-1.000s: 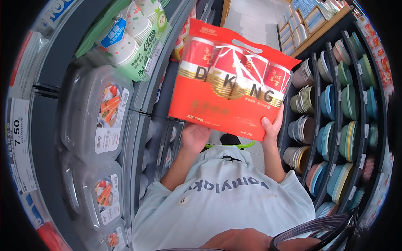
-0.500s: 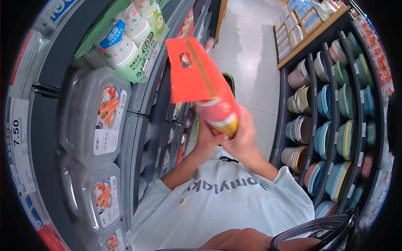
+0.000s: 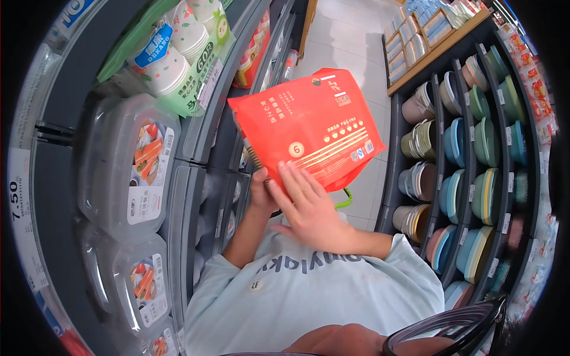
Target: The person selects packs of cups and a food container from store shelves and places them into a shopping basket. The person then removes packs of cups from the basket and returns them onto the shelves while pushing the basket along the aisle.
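Observation:
A red package with gold and white print is held up in front of my chest, tilted, with its printed back facing me. My left hand grips its lower left corner. Against the lower edge of the package lies my right hand, its fingers stretched out over the red surface and its thumb apart. The part of the left fingers behind the package is hidden.
On the left shelf are clear plastic containers and a green pack of paper cups. Stacked bowls fill the right shelves. A wooden-edged display stands beyond, beside the tiled floor.
The red package has turned from its cup-filled front, past its narrow side, to its printed back. My right hand has moved from its right edge to flat against its lower part.

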Available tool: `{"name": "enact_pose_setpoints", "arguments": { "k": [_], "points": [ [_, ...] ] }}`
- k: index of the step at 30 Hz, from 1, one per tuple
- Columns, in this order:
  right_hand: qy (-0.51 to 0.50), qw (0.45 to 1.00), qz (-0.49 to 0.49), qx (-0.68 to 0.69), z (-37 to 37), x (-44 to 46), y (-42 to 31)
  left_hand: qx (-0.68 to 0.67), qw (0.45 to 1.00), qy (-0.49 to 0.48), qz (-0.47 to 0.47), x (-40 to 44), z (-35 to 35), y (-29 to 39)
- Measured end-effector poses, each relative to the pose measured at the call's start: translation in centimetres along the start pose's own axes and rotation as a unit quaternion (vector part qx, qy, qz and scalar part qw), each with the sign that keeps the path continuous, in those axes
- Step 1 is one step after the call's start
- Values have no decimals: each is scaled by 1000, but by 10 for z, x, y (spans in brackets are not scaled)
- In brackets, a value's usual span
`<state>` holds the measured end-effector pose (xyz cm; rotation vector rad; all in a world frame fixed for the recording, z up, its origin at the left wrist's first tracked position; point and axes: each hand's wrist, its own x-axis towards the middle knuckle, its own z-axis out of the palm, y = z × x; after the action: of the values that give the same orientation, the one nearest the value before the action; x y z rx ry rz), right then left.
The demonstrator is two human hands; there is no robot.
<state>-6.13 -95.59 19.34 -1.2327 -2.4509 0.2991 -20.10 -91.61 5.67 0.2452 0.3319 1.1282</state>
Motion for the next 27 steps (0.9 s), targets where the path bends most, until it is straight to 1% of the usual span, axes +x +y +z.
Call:
{"name": "enact_pose_setpoints", "arguments": {
  "k": [2,4,6,7,9,11,12,13,14,15,16,17,18,19,20,21,22,24,26,27],
  "points": [
    [6,997,-51,52,3,-3,-4,-30,998,-52,19,-1,-4,4],
    [6,996,-54,76,-5,-3,-6,-33,998,-48,19,0,-8,7],
    [-10,984,-56,167,-16,-6,2,35,994,-99,28,3,-15,10],
    [-11,984,-56,167,-26,-8,7,72,993,-91,36,1,-16,12],
    [8,984,-3,176,-51,-12,29,75,992,-96,37,2,-13,16],
    [132,983,93,90,-60,-15,69,78,991,-102,39,1,-15,19],
    [181,966,162,90,-63,-16,91,56,992,-105,35,-1,-20,22],
    [216,950,202,103,-63,-19,113,34,993,-108,32,-3,-23,25],
    [202,923,262,196,-62,-24,129,33,993,-108,35,-4,-22,27],
    [187,869,264,376,-59,-34,141,-6,990,-136,38,-5,-20,30],
    [164,782,258,543,-53,-42,147,-44,985,-164,41,-7,-20,31],
    [160,782,259,544,-42,-52,146,-45,985,-160,43,-9,-22,32],
    [168,700,268,641,-33,-63,143,-42,982,-176,53,-9,-24,34],
    [174,606,274,726,-27,-67,141,-38,979,-192,63,-9,-25,36],
    [173,605,275,727,-22,-69,141,-38,979,-191,63,-10,-25,39],
    [197,607,282,717,-17,-69,139,23,996,-87,29,-11,-25,44],
    [221,609,288,706,-15,-68,137,85,996,17,-4,-10,-22,48],
    [230,605,291,704,-15,-66,137,94,995,17,-1,-6,-14,48],
    [260,619,294,680,-19,-64,136,104,994,14,-4,-3,11,45],
    [265,618,294,679,-23,-63,136,152,985,-7,84,-2,34,43]
  ]
}}
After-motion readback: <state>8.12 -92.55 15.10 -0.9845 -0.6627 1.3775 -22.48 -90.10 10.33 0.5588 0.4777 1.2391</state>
